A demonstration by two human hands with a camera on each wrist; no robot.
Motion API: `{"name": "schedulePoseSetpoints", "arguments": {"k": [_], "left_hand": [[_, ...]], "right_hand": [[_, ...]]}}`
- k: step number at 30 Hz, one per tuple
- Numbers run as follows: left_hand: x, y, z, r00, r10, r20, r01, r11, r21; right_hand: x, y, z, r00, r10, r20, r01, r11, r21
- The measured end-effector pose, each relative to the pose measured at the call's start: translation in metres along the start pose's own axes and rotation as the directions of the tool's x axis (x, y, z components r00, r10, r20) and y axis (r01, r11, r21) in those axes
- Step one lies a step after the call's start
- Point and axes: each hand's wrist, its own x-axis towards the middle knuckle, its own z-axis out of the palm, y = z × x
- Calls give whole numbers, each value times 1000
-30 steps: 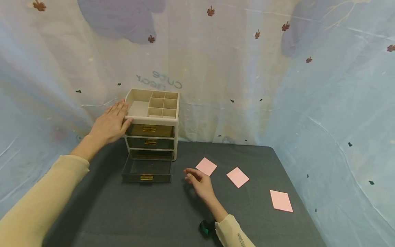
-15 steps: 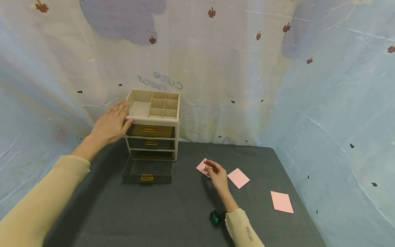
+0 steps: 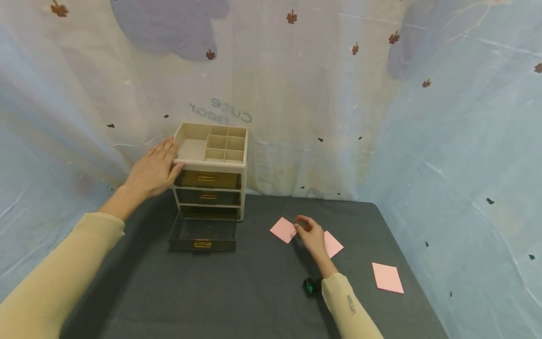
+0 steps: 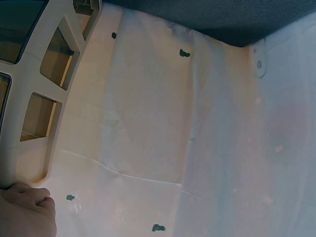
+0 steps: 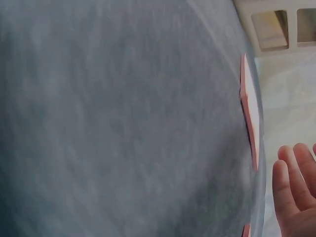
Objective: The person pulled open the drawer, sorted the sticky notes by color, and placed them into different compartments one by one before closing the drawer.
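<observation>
My left hand (image 3: 152,168) rests on the left top edge of a cream drawer organizer (image 3: 216,165), its fingers fairly straight along the side. The organizer's bottom drawer (image 3: 203,235) is pulled out, and nothing shows inside it; the two upper drawers are closed. Over the table, my right hand (image 3: 312,235) hovers between two pink sticky note pads, with its fingers loosely bent and nothing held. The nearer-left pad (image 3: 282,230) lies by its fingertips, while the middle pad (image 3: 333,244) is partly hidden behind the hand. In the right wrist view, a pink pad (image 5: 250,111) lies apart from the fingers.
A third pink pad (image 3: 387,278) lies near the right side of the dark grey table (image 3: 237,292). The organizer's top tray has several small compartments. A printed curtain (image 3: 296,117) hangs behind and along both sides. A black wrist device (image 3: 311,285) sits at the right wrist.
My right hand has moved right, from beside the open drawer, across the left pad, to a spot between the left and middle pads. The left hand has stayed on the organizer.
</observation>
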Motion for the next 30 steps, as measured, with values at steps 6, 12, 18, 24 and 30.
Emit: {"name": "schedulePoseSetpoints", "arguments": {"k": [6,12,18,24,30], "left_hand": [[0,-1,1,1000,-3,2,3,1000,-4],[0,-1,1,1000,-7,3,7,1000,-4],[1,0,1,1000,-5,8,5,1000,4],[1,1,0,1000,-3,10,3,1000,3],[1,-1,0,1000,1,5,-1,1000,-1]], "right_hand": [[9,8,-5,997,-26,70,32,996,-78],[14,15,-5,988,-78,135,101,980,-171],[17,16,-3,983,-57,176,96,969,-227],[20,16,-1,971,-60,233,129,948,-292],[21,17,0,956,-105,274,201,915,-349]]}}
